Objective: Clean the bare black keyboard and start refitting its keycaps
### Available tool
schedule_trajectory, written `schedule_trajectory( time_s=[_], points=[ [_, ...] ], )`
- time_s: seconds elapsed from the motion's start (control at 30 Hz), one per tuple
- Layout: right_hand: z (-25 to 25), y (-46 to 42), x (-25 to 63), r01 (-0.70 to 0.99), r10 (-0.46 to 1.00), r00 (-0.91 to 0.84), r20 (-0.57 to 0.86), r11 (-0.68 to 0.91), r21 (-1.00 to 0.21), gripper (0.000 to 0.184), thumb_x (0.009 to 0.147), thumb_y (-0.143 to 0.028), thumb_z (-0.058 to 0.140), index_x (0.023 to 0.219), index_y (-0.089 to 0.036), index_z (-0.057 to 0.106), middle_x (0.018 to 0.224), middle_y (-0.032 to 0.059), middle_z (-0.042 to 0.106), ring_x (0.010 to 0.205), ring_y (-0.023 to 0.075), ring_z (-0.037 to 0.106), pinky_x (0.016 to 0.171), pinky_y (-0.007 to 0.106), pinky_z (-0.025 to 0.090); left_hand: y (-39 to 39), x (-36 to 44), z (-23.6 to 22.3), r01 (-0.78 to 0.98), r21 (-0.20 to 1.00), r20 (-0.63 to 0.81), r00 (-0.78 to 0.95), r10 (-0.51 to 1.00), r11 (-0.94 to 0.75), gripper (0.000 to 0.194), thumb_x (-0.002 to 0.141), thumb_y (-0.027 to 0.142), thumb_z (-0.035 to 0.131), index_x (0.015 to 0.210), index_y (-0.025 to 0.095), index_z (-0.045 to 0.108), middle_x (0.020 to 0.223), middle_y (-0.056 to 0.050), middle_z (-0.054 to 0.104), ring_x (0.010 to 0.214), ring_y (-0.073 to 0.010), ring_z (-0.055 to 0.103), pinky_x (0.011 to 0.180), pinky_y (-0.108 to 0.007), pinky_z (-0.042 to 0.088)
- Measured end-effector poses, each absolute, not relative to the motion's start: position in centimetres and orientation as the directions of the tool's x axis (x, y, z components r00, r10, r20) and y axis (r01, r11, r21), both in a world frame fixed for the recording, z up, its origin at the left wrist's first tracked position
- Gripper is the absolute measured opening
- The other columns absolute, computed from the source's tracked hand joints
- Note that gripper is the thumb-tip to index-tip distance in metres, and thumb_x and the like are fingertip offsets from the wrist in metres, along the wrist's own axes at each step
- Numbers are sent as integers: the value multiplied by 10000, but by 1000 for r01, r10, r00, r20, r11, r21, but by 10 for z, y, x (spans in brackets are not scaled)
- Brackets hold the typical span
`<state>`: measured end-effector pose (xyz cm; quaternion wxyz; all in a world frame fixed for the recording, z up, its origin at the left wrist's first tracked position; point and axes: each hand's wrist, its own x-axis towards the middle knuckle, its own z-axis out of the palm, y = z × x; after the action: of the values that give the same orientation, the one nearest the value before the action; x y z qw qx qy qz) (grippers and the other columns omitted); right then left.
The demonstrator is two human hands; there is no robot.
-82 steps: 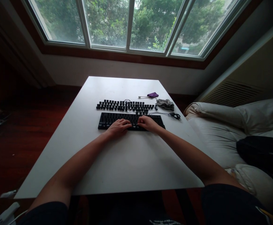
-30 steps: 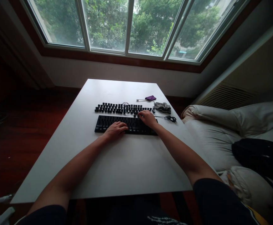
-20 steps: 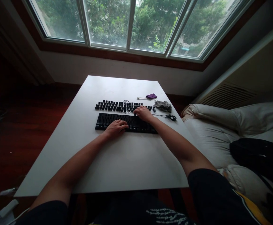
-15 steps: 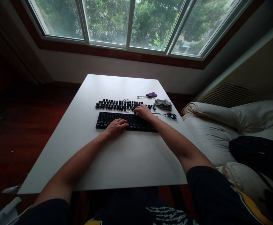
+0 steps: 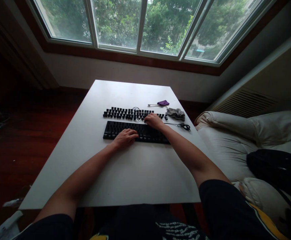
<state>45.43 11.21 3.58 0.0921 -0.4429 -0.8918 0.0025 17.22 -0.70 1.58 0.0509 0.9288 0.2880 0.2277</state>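
A black keyboard (image 5: 117, 128) lies across the white table, its key area bearing dark switches and some lighter-marked keys in the front row. My left hand (image 5: 125, 137) rests over its front edge, fingers stretched out across the front rows. Beyond the keyboard, loose black keycaps (image 5: 121, 113) stand in staggered rows. My right hand (image 5: 154, 120) reaches over the keyboard's back edge to the near row of these, with thumb and fingertips pinched at a dark keycap (image 5: 144, 121). The fingers mostly hide that keycap.
A thin wire ring tool (image 5: 136, 109) lies among the keycaps. At the right are a grey cloth (image 5: 176, 113), a purple cloth (image 5: 163, 103), a thin stick (image 5: 153, 105) and a coiled black cable (image 5: 184, 126). A pale sofa (image 5: 225, 143) stands beside the table (image 5: 125, 180).
My right hand has moved from the keyboard's front rows back and away to the loose keycaps, then stayed there. The near row of keycaps is now largely covered. My left hand keeps its place.
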Motion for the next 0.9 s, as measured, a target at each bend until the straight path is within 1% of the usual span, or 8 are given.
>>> schedule_trajectory(
  time_s=[0.1,0.2,0.3,0.53,0.6,0.67,0.8,0.9],
  points=[
    [37,98,466,789,797,-527,294,588,-179,188,904,-230,660,1062,-219,760,1061,91,729,1058,291,567,955,414,420,-6,172,15,518,220,389,731,561,-827,311,988,210,489,1246,248,659,1285,-79,642,1130,-228,573,956,-383,435],
    [39,71,480,746,798,-462,388,586,-316,213,930,-234,621,1111,-241,734,1109,80,723,1077,282,591,969,431,458,-6,172,15,527,196,381,737,559,-827,315,991,204,479,1243,247,661,1285,-85,640,1124,-227,574,934,-376,439],
    [39,39,495,728,838,-353,417,526,-441,222,943,-264,602,1134,-251,715,1070,71,729,1013,268,640,915,430,509,-5,172,15,532,176,381,739,556,-828,319,990,187,468,1236,245,664,1280,-85,641,1110,-221,577,923,-369,443],
    [25,-14,509,700,875,-138,464,418,-579,232,941,-327,600,1132,-259,714,1106,75,706,936,249,659,840,417,555,-1,172,13,532,171,391,736,552,-829,313,996,196,466,1237,249,659,1274,-80,646,1114,-222,579,909,-368,447],
    [19,-22,507,688,877,-71,476,389,-613,240,946,-334,593,1140,-257,711,1115,75,704,877,234,658,837,421,556,-1,172,13,524,178,389,740,549,-833,313,991,195,473,1240,248,657,1280,-76,645,1123,-223,577,918,-369,447],
    [16,-26,506,680,877,-58,477,385,-624,239,944,-336,601,1141,-256,711,1110,73,707,864,231,658,858,429,551,-1,172,13,518,183,388,743,545,-836,313,986,195,480,1240,246,656,1285,-74,645,1130,-224,576,927,-371,447],
    [13,-27,504,670,885,-108,452,401,-625,217,927,-337,633,1104,-252,724,1065,72,718,929,249,664,856,422,553,-1,173,11,519,197,392,736,552,-832,302,986,202,484,1226,247,661,1281,-77,648,1125,-224,583,936,-380,447],
    [13,-26,504,672,883,-174,435,430,-603,202,923,-326,638,1086,-257,733,1060,71,726,1010,265,656,909,440,542,-1,174,11,516,206,397,733,553,-832,296,992,216,479,1224,243,660,1282,-78,649,1132,-226,585,957,-387,447]
  ],
)
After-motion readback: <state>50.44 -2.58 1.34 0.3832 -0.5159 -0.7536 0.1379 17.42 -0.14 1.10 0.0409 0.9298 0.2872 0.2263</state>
